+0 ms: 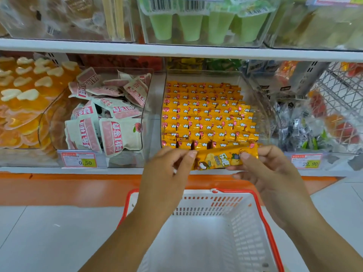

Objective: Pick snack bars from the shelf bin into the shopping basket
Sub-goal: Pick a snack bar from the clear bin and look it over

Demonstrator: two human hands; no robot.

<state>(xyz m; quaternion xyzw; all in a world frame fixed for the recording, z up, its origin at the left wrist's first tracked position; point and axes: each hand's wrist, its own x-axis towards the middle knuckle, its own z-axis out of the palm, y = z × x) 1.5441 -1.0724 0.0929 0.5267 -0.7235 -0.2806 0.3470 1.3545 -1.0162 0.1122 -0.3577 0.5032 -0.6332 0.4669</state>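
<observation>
Snack bar point(222, 158) pinched at both ends: left hand point(167, 169), right hand point(264, 170). Basket point(245, 228) below; yellow bin point(254, 91) behind, pouch bin point(147, 122) leftward.

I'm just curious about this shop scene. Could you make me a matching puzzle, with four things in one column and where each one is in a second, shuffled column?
Things
1. yellow snack bar
2. shopping basket
3. pink-and-white packets
4. green cups

Places
A. on the top shelf
B. pinched between the left hand and the right hand
C. lowest in view, beneath the hands
D. in the bin left of the shelf bin of yellow bars

Pairs: 1-B, 2-C, 3-D, 4-A
</observation>
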